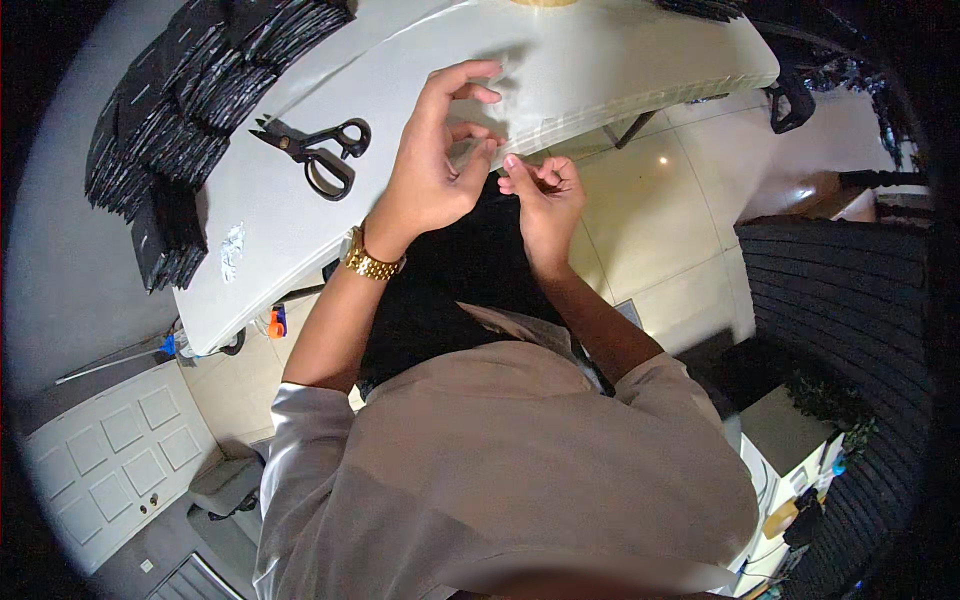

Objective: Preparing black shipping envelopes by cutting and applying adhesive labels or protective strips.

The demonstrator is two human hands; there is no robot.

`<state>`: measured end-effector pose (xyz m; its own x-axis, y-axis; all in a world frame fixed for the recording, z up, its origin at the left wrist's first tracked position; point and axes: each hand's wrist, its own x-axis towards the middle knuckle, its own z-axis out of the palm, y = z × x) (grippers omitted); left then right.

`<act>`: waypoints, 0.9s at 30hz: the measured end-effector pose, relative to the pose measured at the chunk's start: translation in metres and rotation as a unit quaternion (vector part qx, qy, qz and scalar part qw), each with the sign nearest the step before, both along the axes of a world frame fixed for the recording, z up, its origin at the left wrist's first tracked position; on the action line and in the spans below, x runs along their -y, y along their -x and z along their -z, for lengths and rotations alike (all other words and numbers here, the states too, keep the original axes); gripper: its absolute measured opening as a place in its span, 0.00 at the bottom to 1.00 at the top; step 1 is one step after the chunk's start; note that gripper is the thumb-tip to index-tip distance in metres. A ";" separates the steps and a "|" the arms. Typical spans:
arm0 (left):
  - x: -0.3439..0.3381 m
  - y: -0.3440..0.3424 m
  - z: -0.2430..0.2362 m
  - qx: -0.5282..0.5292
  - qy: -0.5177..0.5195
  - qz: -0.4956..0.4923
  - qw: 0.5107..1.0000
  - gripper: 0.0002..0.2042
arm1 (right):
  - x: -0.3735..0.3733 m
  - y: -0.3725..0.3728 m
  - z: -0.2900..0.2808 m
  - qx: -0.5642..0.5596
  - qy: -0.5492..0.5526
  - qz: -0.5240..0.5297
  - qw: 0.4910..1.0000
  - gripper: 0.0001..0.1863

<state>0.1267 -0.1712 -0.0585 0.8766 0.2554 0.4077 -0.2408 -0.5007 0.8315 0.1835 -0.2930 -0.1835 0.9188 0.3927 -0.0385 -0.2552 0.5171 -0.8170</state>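
Note:
My left hand [440, 165], with a gold watch at the wrist, is over the near edge of the white table [390, 90]. Its thumb and a finger are pinched together while the upper fingers curve outward. Close beside it, my right hand [548, 200] is just off the table edge, thumb against fingertip. Whatever either pinch holds is too small or thin to make out. Black-handled scissors [318, 155] lie on the table left of my left hand, blades pointing away to the left.
Stacked flat black packs [185, 110] line the table's left side. A crumpled clear scrap [232, 250] lies near the left corner. A round tan object [545, 2] is cut off at the top. Tiled floor [650, 215] and a dark ribbed surface [840, 310] are to the right.

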 end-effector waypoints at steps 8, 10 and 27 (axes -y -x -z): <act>-0.004 -0.001 -0.006 0.039 -0.041 -0.003 0.998 0.36 | -0.003 0.001 0.006 0.012 0.016 0.015 1.000 0.21; -0.006 0.001 -0.014 0.035 -0.060 0.006 0.998 0.37 | -0.003 0.002 0.006 0.015 0.018 0.019 1.000 0.21; 0.001 0.050 -0.019 0.078 0.257 0.041 0.962 0.42 | 0.008 0.029 -0.068 0.047 0.005 -0.065 0.997 0.17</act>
<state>0.0769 -0.1725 -0.0394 0.8413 0.3907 0.3737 -0.4031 -0.0071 0.9151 0.1547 -0.3011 -0.1159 0.8602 0.5083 0.0410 -0.2409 0.4760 -0.8458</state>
